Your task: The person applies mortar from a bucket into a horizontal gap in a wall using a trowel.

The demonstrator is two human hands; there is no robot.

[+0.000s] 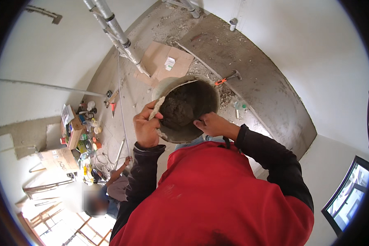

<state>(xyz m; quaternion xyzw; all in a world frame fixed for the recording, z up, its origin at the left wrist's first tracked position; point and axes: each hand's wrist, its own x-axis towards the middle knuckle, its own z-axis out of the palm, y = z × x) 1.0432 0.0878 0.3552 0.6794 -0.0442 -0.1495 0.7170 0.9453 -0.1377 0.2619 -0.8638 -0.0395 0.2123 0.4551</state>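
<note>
A round pale bucket [163, 87] is held close in front of my body. Grey wet mortar [177, 107] lies inside it, heaped toward its left side. My left hand [146, 128] is closed around a thick, light rope handle [158, 105] at the bucket's left rim. At the near right rim, my right hand [215, 124] is closed, with curled fingers reaching over the edge into the bucket. Its fingertips are partly hidden against the dark inside wall.
Metal scaffold poles [119, 36] stand ahead on the left. Beyond the bucket lies flattened cardboard [158, 53]. An orange-handled hammer [229, 78] and a plastic bottle [240, 105] are on the floor to the right. Another person [117, 184] crouches lower left near cluttered supplies [86, 139].
</note>
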